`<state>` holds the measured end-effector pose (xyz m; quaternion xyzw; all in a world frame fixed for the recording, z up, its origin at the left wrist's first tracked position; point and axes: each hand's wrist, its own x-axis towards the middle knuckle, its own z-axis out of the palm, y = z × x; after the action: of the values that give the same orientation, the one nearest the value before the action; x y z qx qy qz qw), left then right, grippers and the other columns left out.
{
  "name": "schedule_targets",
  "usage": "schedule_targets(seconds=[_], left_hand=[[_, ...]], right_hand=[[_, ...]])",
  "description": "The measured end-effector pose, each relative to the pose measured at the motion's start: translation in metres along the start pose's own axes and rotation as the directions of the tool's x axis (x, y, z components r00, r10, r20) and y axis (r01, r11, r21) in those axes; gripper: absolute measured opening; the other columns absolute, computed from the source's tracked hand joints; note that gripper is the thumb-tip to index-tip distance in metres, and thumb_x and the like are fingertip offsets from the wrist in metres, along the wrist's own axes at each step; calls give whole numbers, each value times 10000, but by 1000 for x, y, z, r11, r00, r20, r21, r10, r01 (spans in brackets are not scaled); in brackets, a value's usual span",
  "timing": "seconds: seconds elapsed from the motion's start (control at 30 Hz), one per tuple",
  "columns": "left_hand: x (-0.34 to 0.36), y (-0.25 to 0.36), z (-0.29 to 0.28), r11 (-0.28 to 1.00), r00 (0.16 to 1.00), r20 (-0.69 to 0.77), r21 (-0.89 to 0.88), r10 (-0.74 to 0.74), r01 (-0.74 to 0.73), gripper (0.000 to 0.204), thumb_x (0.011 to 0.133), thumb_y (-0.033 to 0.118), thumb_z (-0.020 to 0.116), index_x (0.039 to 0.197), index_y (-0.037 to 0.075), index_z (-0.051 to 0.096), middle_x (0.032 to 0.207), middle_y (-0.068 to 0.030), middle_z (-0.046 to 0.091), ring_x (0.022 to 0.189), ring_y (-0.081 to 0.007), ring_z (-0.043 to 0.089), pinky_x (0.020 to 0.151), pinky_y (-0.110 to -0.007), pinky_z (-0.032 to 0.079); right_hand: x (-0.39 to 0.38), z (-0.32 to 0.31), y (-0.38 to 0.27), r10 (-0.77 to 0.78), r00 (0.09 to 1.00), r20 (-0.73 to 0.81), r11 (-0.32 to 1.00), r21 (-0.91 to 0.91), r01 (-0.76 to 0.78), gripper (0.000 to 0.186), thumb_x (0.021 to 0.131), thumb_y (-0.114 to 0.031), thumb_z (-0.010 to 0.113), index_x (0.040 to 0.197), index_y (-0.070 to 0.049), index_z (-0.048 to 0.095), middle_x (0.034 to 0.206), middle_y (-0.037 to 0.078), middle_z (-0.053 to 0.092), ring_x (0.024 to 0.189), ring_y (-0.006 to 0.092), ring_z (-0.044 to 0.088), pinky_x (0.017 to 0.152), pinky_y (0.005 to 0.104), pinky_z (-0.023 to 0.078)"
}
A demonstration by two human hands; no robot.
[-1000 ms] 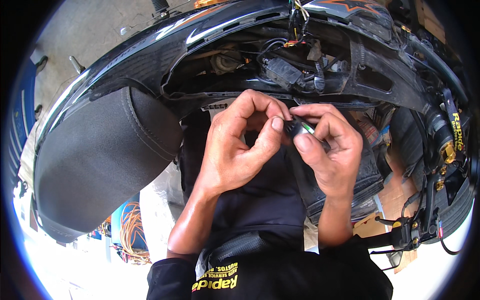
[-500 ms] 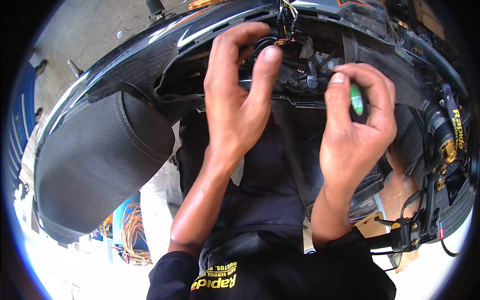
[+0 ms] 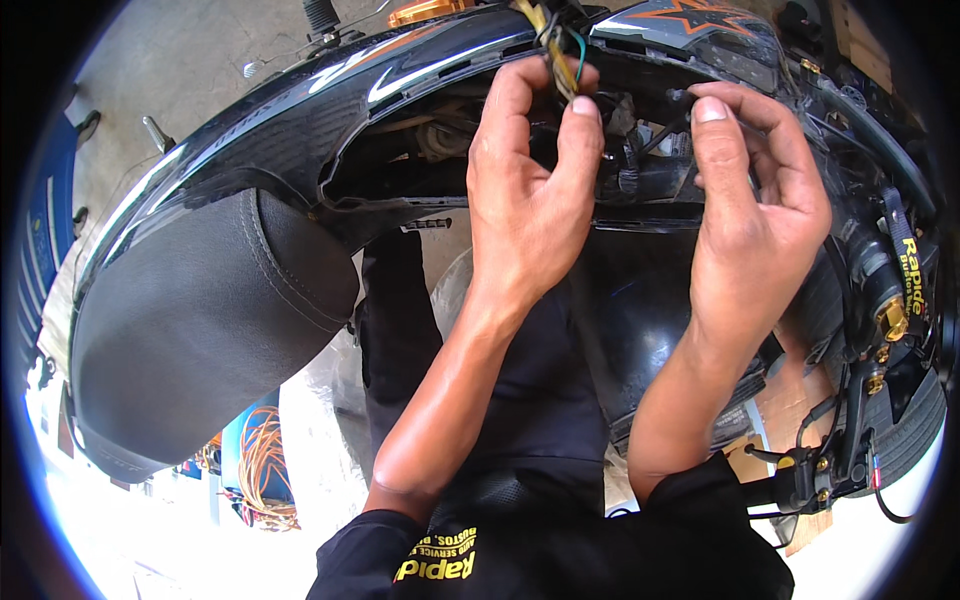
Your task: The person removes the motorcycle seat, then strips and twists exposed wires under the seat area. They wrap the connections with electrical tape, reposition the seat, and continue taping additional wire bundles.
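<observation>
A bundle of yellow, black and green wires (image 3: 560,65) comes down over the opened side of a black motorcycle body. My left hand (image 3: 530,190) is closed on the wires, its thumb and fingers pinching their lower end. To its right, my right hand (image 3: 755,190) is closed in a pinch, with a small dark piece showing at the fingertips; its kind I cannot make out. Behind both hands lies the open body cavity (image 3: 400,150), holding cables and connectors.
A black stitched seat (image 3: 200,340) stands at the left. At the right are a fork with gold fittings (image 3: 893,320) and a tyre (image 3: 905,440). An orange coiled hose (image 3: 265,455) sits at lower left. My dark-trousered legs (image 3: 520,390) are below the cavity.
Both hands have moved to the right and my left fingers have closed on the wires. A green oval piece seen in my right hand is now hidden. The wires have shifted left.
</observation>
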<state>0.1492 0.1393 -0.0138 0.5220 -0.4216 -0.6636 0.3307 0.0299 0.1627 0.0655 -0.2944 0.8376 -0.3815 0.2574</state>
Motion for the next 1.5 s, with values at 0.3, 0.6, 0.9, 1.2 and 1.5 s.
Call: schedule_targets(seconds=[0.3,0.6,0.9,1.2,1.5], left_hand=[[13,16,-7,934,969,138,-268,-206,237,428,1188,371,581,1281,-17,734,929,-14,733,854,-82,616,836,-257,509],[14,5,-12,854,965,200,-460,-167,243,378,1137,355,710,1238,12,831,953,-2,775,903,-74,654,901,-254,517],[1,23,3,968,973,73,-110,-221,228,281,1053,208,805,1218,-17,836,901,-95,817,810,-118,728,795,-300,571],[-14,24,3,970,975,35,-96,-220,223,390,1127,342,727,1257,-19,797,1026,-57,820,999,-115,706,954,-288,547],[-23,24,26,865,913,-149,-409,-379,292,261,1064,162,811,1157,-26,656,1019,-122,827,990,-141,765,921,-293,599]], right_hand=[[-2,8,-23,143,989,-44,990,11,-142,195,1033,-203,848,1052,-20,782,936,-14,746,782,16,620,647,195,440],[7,3,-24,94,994,-50,990,-98,-99,267,1046,-300,843,989,-48,773,819,-74,667,711,-12,529,622,193,396],[18,4,-12,-137,989,-64,939,-328,109,368,1068,-317,823,918,11,752,794,-50,652,746,40,505,652,236,363],[20,4,-15,-135,991,-9,912,-393,121,395,1067,-330,822,912,25,746,808,-27,679,768,63,531,700,248,422],[29,14,-29,-120,990,71,845,-516,140,417,1029,-368,854,933,25,756,752,20,665,744,73,535,707,273,463]])
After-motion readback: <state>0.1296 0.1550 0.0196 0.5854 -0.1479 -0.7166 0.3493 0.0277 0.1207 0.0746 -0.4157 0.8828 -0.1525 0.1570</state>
